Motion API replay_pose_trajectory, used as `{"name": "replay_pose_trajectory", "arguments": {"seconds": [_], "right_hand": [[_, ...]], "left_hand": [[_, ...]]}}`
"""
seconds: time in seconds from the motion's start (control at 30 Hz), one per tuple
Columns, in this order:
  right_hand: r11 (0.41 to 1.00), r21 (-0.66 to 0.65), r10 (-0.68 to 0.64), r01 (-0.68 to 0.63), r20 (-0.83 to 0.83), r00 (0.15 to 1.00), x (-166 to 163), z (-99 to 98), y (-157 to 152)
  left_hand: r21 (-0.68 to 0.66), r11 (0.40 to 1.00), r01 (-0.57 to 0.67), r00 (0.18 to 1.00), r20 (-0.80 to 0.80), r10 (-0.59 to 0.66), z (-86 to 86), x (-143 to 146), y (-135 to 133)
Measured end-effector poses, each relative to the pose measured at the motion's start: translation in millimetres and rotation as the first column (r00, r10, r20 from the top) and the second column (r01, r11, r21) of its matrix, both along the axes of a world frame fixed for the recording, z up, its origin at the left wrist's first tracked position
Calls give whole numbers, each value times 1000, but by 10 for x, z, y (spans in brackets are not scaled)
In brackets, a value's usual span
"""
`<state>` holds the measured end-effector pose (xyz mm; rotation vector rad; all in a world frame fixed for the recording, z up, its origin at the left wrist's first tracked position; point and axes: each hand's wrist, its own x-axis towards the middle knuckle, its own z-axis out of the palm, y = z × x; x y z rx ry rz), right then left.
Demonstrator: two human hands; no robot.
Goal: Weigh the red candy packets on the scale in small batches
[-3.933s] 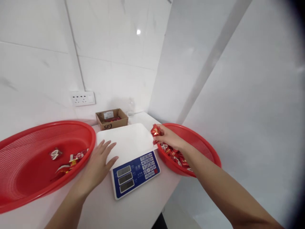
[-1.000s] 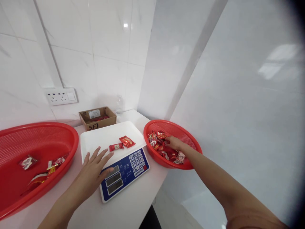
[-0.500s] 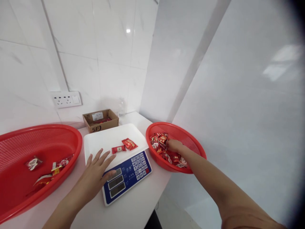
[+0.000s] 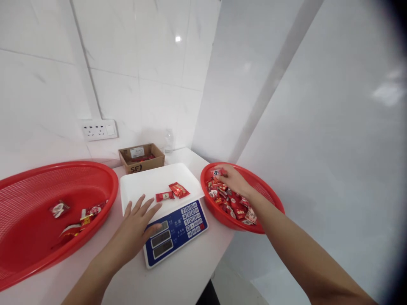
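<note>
My right hand (image 4: 233, 180) is above the right red basket (image 4: 270, 199), its fingers closed on a red-and-white wrapped candy (image 4: 217, 172). Below it, several red wrapped candies (image 4: 237, 207) lie heaped in that basket. With fingers spread and nothing in them, my left hand (image 4: 135, 228) hovers over the front left part of a digital scale (image 4: 182, 224). Two red packets, a small wrapped candy (image 4: 164, 196) and a larger one (image 4: 179, 190), rest on the scale's white pan (image 4: 143, 182).
A larger red basket (image 4: 110, 182) with a few wrapped candies (image 4: 59, 209) stands at the left. Behind the scale is a small cardboard box (image 4: 143, 164) beside a clear bottle (image 4: 168, 142). The white table (image 4: 187, 262) meets a tiled wall with a socket panel (image 4: 99, 130).
My right hand has lifted out of the candy heap, a wrapped candy now showing at its fingertips. The left hand stays spread over the scale. The view has shifted slightly.
</note>
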<state>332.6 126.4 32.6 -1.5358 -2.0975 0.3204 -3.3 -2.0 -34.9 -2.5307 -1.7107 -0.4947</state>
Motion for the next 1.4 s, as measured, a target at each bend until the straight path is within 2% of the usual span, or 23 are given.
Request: {"name": "replay_pose_trajectory", "arguments": {"seconds": [0.13,0.27,0.33,0.53,0.8,1.1,1.3,1.4], "right_hand": [[978,101,199,-181,-218,955,-587,-5,-117],[925,68,376,-374,-312,873,-1067,-85,-344],[890,50,450,-454,-264,853,-1218,-122,-467],[782,50,618,-621,68,783,-1380,-213,-603],[810,172,511,-561,260,819,-1319,-367,-471],[816,109,525,-568,271,807,-1271,-362,-468],[868,141,410,-476,338,847,-1329,-424,-425],[887,176,371,-428,280,885,-1249,-348,-387]], "left_hand": [[-38,999,-4,1000,12,5,90,26,-41],[-95,995,-19,1000,22,21,174,40,-70],[-101,995,-20,999,35,24,197,43,-79],[-137,990,-23,998,48,30,249,31,-110],[-160,987,-24,998,56,33,274,44,-116],[-133,991,-5,997,76,15,237,43,-106],[-139,990,-7,998,61,16,254,42,-112],[-148,989,-16,998,63,26,268,29,-115]]}}
